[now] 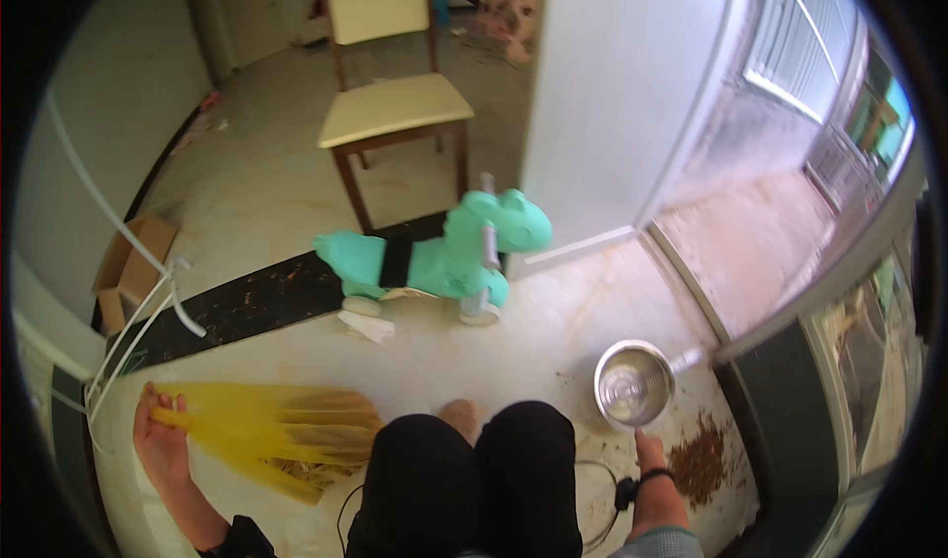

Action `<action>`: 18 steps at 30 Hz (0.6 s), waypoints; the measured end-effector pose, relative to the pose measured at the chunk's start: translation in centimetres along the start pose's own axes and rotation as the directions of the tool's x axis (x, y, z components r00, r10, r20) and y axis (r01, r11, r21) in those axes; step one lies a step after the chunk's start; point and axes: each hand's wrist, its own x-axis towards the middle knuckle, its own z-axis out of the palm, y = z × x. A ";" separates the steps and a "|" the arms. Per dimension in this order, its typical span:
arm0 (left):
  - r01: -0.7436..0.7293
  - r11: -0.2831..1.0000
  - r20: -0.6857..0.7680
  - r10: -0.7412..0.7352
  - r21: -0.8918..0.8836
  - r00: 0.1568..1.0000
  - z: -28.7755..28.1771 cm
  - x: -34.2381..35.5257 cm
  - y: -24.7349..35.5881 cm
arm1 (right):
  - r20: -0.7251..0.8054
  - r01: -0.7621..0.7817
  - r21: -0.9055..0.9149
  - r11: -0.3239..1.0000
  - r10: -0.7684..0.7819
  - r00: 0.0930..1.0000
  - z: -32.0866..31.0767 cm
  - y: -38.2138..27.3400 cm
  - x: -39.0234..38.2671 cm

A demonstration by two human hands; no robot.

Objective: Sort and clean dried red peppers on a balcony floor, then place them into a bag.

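My left fingers (pixel 146 412) are closed around the narrow end of a yellow bundle (pixel 267 415), left of my knees; its brown, straw-like strands are blurred under the covering. My right fingers (pixel 647 441) meet the near edge of a metal pot (pixel 635 385), mostly hidden, so I can't tell whether they grip. Brown crumbs (pixel 700 459) litter the pale floor (pixel 553 360) beside it; beyond stand a green ride-on toy (pixel 415 262) and a chair (pixel 395 109).

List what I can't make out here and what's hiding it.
All in the head view:
Brown strands: partly covered by yellow plastic.
Right hand: most fingers hidden, apparently by the saucepan.
Foot: mostly hidden by black-clad knees.
Brown crumbs: too small to identify.
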 end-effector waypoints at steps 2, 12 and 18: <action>-0.061 0.993 0.075 0.054 0.098 0.996 -1.3 -0.4 2.5 | 0.182 -0.186 0.199 0.962 0.151 0.972 3.1 -4.3 -4.1; 0.014 0.977 -0.155 0.020 0.212 0.988 -2.7 0.8 2.5 | 0.309 -0.459 0.702 0.545 0.347 0.885 2.9 -6.7 -3.3; -0.044 0.985 -0.066 0.056 0.167 0.996 -1.8 1.5 0.8 | 0.391 -0.381 0.914 0.142 -0.047 0.919 4.9 -2.4 3.4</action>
